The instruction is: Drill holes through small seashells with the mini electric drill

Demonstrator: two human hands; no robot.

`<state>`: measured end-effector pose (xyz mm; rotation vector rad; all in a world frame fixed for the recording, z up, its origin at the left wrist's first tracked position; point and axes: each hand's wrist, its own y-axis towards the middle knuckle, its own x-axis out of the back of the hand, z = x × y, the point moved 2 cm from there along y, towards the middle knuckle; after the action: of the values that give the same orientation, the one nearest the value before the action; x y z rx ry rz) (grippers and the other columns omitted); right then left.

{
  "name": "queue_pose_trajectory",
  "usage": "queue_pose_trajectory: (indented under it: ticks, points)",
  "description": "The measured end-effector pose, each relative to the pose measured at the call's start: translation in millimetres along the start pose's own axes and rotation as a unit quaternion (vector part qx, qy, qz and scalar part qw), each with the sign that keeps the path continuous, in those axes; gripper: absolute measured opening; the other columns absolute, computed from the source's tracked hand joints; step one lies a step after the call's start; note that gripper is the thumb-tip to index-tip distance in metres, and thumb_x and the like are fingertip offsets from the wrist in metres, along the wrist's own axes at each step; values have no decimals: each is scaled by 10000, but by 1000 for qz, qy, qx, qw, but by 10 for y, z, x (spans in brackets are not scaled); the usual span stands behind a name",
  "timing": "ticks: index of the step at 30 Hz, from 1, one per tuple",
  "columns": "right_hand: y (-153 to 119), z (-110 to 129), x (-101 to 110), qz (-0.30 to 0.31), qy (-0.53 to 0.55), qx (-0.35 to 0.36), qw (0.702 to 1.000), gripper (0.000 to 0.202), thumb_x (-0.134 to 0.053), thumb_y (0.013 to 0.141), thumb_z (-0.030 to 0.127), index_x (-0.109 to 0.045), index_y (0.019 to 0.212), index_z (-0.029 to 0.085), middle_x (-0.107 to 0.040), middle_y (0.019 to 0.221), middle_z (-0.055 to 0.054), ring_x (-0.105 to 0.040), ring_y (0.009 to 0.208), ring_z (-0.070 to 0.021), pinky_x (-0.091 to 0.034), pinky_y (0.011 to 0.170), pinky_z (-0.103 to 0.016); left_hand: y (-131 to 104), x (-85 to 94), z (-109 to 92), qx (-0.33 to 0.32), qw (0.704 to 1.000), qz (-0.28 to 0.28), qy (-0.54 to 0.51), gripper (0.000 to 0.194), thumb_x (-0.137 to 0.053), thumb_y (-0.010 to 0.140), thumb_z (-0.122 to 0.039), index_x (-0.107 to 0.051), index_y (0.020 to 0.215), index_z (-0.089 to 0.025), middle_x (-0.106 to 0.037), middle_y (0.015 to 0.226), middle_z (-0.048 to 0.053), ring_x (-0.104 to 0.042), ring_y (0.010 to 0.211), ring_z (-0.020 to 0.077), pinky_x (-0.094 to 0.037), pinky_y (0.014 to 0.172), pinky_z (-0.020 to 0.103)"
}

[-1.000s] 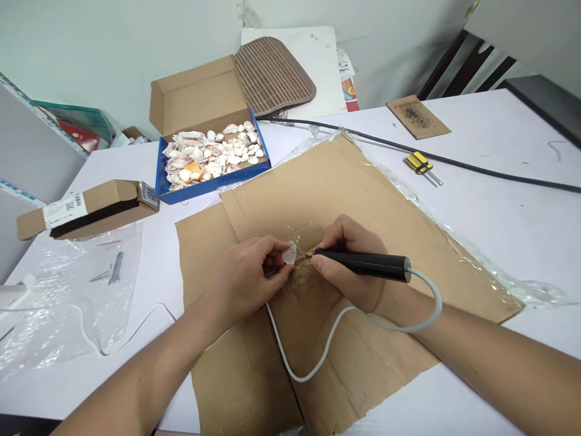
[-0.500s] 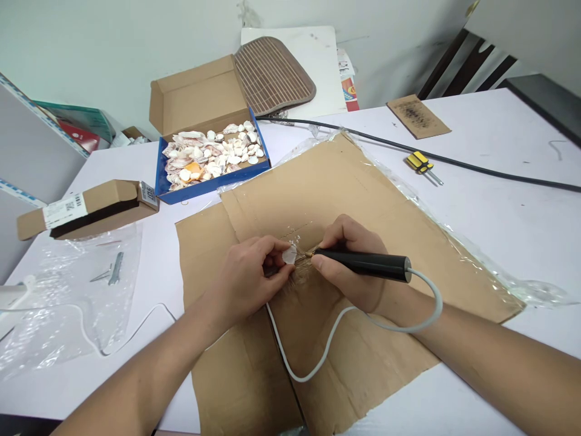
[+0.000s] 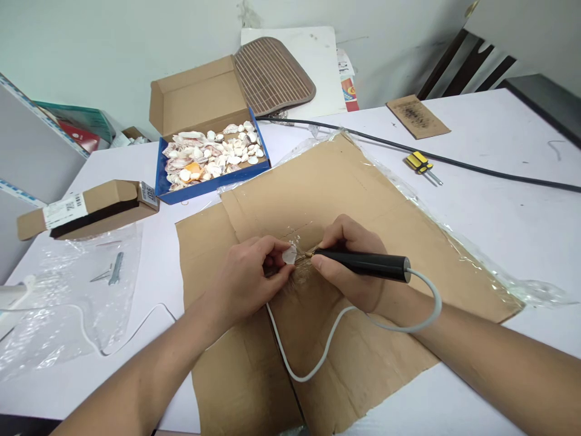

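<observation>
Near the middle of the head view, my left hand (image 3: 247, 275) pinches a small whitish shell (image 3: 289, 255) between thumb and fingertips. My right hand (image 3: 351, 260) grips a black cylindrical pen-like tool (image 3: 367, 264) with a thin metal tip that meets the shell. From the tool's rear end a white cable (image 3: 436, 300) loops down and back under my hands. Both hands are above brown cardboard (image 3: 290, 188), where small white crumbs lie just beyond the shell.
A blue box (image 3: 215, 183) of shells stands at the back left, with a narrow cardboard box (image 3: 106, 209) beside it. Plastic film (image 3: 59, 303) holds small metal tools. Yellow-handled screwdrivers (image 3: 420, 162) and a black cable (image 3: 476, 168) are at the right.
</observation>
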<state>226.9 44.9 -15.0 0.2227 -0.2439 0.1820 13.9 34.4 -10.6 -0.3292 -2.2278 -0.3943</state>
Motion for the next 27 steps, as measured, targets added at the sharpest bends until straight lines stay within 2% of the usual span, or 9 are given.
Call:
queue_pose_trajectory:
  ticks: [27]
  points:
    - [-10,-9,-9,-7,1,10,1000,152,-724,796,235,-574,779,252,-628,679,36,-540,590,-139,-379,532,-277,-6,-2,2,1,1000,1,1,183,-788,880,-166,-785,1063,-178,-759,781,-14,-689,653,152,-551,634,264]
